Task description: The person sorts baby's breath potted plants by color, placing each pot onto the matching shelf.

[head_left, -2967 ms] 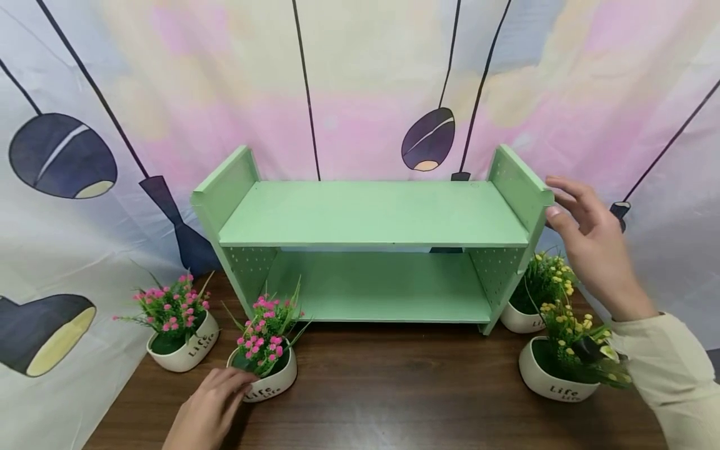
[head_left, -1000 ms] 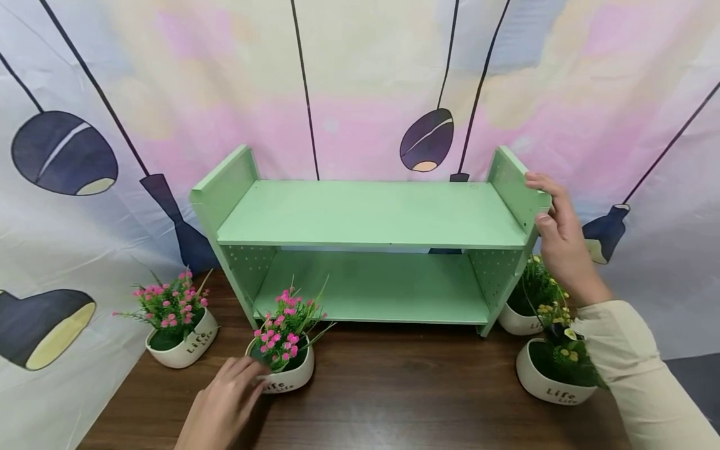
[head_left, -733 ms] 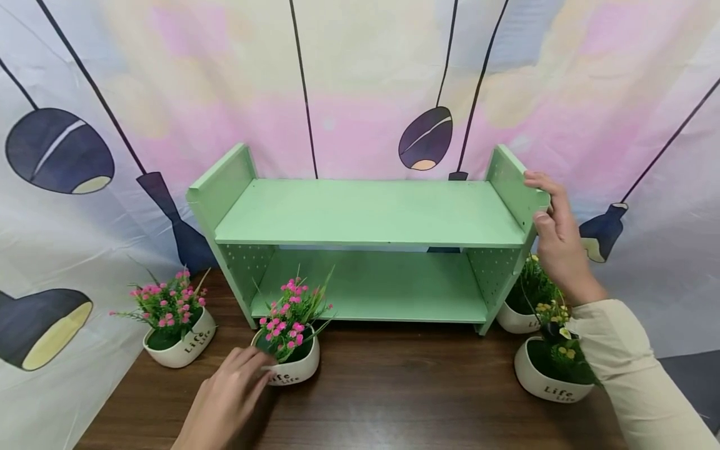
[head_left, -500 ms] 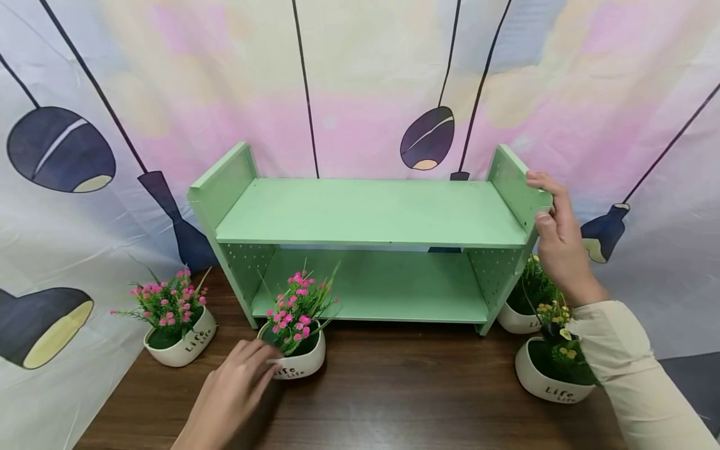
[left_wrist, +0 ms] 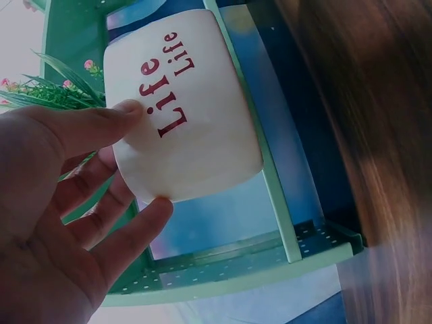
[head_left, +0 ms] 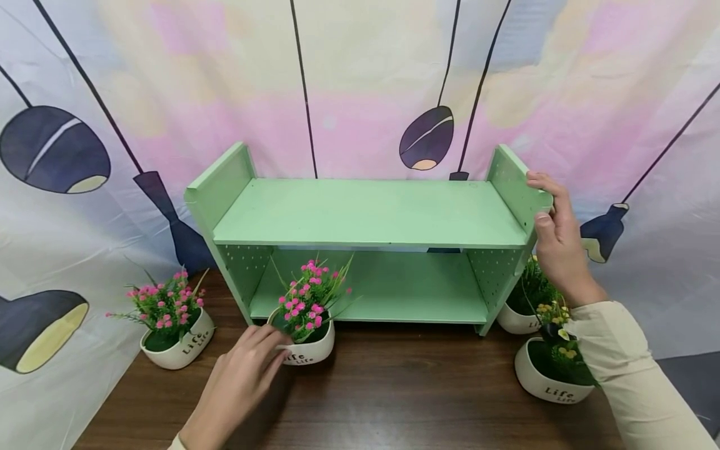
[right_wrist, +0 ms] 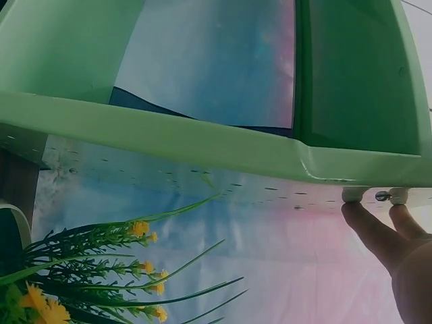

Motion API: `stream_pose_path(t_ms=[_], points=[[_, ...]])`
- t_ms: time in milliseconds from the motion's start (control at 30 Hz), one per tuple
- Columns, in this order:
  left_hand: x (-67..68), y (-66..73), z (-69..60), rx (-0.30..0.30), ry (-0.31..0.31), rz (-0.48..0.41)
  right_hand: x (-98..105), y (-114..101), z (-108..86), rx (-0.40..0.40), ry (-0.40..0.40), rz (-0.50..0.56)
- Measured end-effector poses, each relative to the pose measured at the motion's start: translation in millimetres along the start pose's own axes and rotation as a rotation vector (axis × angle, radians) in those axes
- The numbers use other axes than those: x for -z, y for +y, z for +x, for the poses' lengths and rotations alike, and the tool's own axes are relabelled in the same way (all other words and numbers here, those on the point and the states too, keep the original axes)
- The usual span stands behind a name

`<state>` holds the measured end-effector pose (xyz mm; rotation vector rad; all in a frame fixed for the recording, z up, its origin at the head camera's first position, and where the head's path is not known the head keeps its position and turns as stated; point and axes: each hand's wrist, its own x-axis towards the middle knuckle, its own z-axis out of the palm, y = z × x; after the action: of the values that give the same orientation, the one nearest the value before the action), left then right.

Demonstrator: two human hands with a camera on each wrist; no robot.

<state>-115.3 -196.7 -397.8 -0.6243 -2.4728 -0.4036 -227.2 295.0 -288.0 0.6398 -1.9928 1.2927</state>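
My left hand (head_left: 242, 372) pinches the rim of a white oval "Life" pot (head_left: 312, 353) with pink artificial flowers (head_left: 306, 297). In the left wrist view the thumb lies on the lettered side of the pot (left_wrist: 196, 115), and its base appears raised off the tabletop, near the lower board's front edge. The pot is upright, before the left part of a green two-tier shelf (head_left: 371, 212). My right hand (head_left: 562, 250) rests against the shelf's right side panel at its top. In the right wrist view its straight fingertips (right_wrist: 364, 219) touch the panel's outer face.
Another pot of pink flowers (head_left: 177, 350) stands left of the shelf. Two pots with yellow flowers stand at the right, one beside the shelf (head_left: 517, 319) and one nearer (head_left: 554, 378), partly behind the right sleeve. A printed curtain (head_left: 360, 81) hangs behind the brown table (head_left: 416, 400).
The left hand has moved the pink-flower pot rightward and toward the shelf. Three seconds ago the right hand was beside the side panel; since then it has come onto it and stayed.
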Motion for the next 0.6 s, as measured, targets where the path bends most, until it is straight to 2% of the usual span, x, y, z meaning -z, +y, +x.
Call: stream_pose_path(t_ms=[600], points=[[-7.4,2.1,19.7,0.048,-0.015,-0.028,-1.3,2.6,-0.9,0.028,0.004,-0.007]])
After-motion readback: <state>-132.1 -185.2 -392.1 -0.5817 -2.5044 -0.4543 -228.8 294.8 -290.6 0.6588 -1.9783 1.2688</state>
